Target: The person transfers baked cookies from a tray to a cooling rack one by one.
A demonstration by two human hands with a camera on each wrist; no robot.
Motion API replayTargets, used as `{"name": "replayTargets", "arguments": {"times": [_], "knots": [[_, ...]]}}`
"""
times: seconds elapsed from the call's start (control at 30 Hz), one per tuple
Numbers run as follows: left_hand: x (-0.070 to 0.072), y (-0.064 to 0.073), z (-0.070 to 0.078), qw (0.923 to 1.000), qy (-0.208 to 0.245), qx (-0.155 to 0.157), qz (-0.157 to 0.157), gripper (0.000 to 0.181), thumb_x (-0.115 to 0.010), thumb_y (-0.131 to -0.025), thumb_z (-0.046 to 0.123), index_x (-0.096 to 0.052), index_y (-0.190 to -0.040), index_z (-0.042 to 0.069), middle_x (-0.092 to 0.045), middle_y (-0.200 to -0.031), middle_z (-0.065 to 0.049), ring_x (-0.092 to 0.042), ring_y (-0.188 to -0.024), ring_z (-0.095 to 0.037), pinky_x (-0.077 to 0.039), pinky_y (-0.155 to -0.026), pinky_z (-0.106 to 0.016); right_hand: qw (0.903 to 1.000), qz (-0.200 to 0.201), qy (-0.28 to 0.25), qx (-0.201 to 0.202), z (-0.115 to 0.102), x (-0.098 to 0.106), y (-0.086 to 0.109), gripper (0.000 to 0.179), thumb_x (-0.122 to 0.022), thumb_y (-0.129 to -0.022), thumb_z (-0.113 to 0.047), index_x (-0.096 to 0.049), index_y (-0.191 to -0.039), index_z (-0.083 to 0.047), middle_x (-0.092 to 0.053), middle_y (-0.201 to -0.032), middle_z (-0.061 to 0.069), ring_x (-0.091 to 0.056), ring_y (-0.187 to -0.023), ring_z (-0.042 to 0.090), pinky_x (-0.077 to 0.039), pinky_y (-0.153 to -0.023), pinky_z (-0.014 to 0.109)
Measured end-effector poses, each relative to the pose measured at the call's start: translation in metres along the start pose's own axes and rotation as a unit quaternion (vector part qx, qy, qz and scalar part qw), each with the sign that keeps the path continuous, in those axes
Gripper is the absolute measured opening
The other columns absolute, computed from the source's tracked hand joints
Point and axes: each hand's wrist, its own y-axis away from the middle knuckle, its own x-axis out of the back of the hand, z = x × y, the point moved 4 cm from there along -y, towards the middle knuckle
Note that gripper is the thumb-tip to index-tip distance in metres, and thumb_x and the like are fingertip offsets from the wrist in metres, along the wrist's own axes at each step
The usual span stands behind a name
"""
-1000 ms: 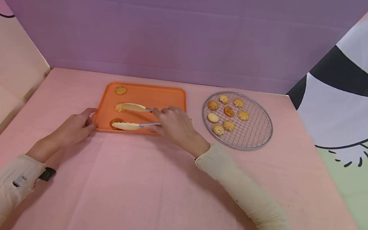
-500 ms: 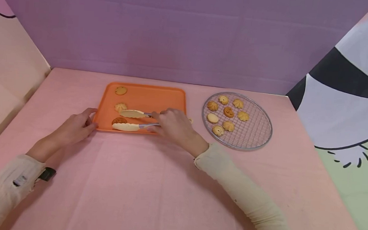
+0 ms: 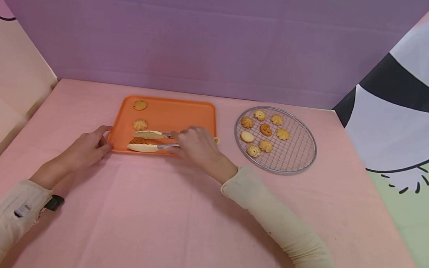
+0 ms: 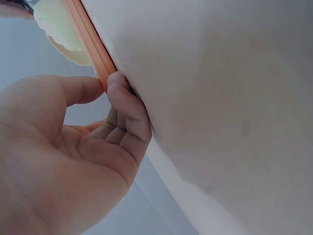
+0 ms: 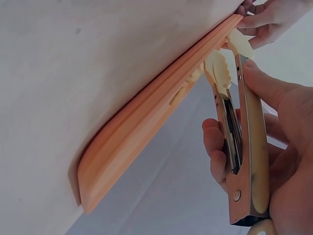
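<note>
My right hand (image 3: 199,145) grips a pair of tongs (image 5: 252,147) with metal arms and cream scalloped tips. The tips stand either side of a dark brown cookie (image 3: 139,140) near the front left of the orange tray (image 3: 179,113), partly covering it. My left hand (image 3: 88,149) pinches the tray's front left corner; in the left wrist view its thumb and fingers lie on either side of the rim. Just behind the tongs sits a pale fluted cookie (image 3: 139,124), and a round flat cookie (image 3: 140,105) lies in the back left of the tray.
Right of the tray, a round wire rack (image 3: 298,151) bears several cookies, among them a pretzel-shaped one (image 3: 266,129) and a smooth oval one (image 3: 247,136). A pink cloth (image 3: 150,220) covers the table, with a purple wall (image 3: 212,43) behind.
The far tong tip has come off the fluted cookie towards me, and the two tips have closed in around the dark brown cookie. My left hand has stayed at the tray corner.
</note>
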Motion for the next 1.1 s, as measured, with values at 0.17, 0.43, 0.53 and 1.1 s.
{"name": "replayTargets", "arguments": {"times": [0.17, 0.43, 0.53, 1.1], "knots": [[0.0, 0.0, 0.0, 1.0, -0.002, 0.001, -0.001, 0.052, -0.056, -0.1, 0.011, -0.034, -0.144, -0.009, -0.059, -0.079, -0.006, -0.054, -0.067, -0.018, -0.044, -0.062, -0.028, 0.9999, 0.002, 0.014, 0.004, -0.001, -0.001, 0.002, 0.04, -0.069, -0.091, -0.05, -0.074, -0.11, -0.016, -0.07, -0.077, -0.002, -0.061, -0.064, 0.016, -0.049, -0.055, 0.03], [0.001, 0.001, 0.0, 1.0, -0.004, -0.005, 0.004, 0.051, -0.056, -0.1, 0.011, -0.036, -0.143, -0.008, -0.06, -0.078, -0.005, -0.055, -0.067, -0.017, -0.044, -0.063, -0.028, 0.9999, 0.016, -0.002, 0.006, 0.008, 0.003, 0.01, 0.04, -0.069, -0.091, -0.049, -0.073, -0.113, -0.016, -0.072, -0.083, -0.001, -0.065, -0.07, 0.017, -0.052, -0.066, 0.03], [0.001, 0.001, 0.0, 0.9999, -0.006, -0.008, 0.006, 0.051, -0.056, -0.1, 0.011, -0.036, -0.142, -0.009, -0.06, -0.078, -0.004, -0.055, -0.068, -0.017, -0.044, -0.063, -0.029, 0.9995, 0.032, 0.004, 0.007, 0.013, 0.005, 0.015, 0.04, -0.069, -0.091, -0.049, -0.073, -0.113, -0.016, -0.073, -0.084, -0.001, -0.065, -0.07, 0.017, -0.052, -0.066, 0.03], [0.0, 0.001, 0.001, 0.9999, 0.0, -0.013, 0.009, 0.052, -0.056, -0.1, 0.01, -0.036, -0.142, -0.01, -0.061, -0.077, -0.004, -0.055, -0.067, -0.017, -0.044, -0.062, -0.027, 0.9959, 0.089, 0.009, 0.014, 0.035, 0.021, 0.051, 0.04, -0.071, -0.09, -0.045, -0.071, -0.113, -0.012, -0.069, -0.077, 0.002, -0.059, -0.061, 0.016, -0.05, -0.059, 0.03]]}}
